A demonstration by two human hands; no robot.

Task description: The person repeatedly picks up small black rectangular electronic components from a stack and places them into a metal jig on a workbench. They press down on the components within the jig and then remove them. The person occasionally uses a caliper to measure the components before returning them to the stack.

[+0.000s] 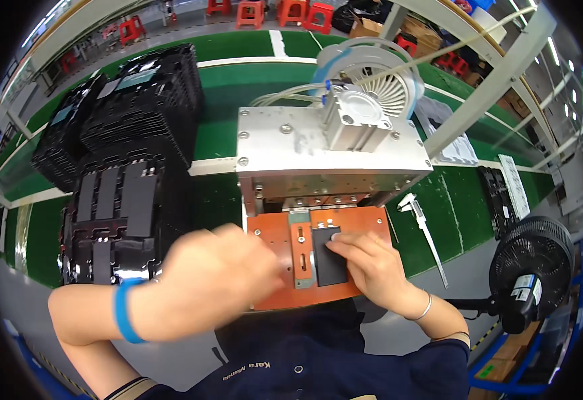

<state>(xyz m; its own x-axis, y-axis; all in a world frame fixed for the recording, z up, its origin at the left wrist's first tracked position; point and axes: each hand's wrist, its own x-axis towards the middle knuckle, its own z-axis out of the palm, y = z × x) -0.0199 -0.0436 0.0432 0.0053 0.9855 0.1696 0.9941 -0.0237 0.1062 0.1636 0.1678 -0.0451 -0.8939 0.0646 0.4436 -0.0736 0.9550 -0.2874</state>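
A flat black battery cell [330, 267] with small metal tabs at its far end lies on the orange-brown plate [270, 250] of a metal press. Beside the cell's left edge runs a slotted guide strip [301, 250]. My right hand [375, 270] reaches in from the right, its thumb and fingers closed together at the cell's upper right edge. Left of the plate, my left hand [215, 283] is smeared by motion above the near side of the tray stack; its fingers cannot be made out. A blue band circles that wrist.
The press's silver block [291, 143] carries an air cylinder [361, 117] with hoses. Black trays [138, 117] rise in stacks at left, the nearest tray [85, 230] holding several cells. Calipers [428, 237] lie to the right, near a black fan [531, 267].
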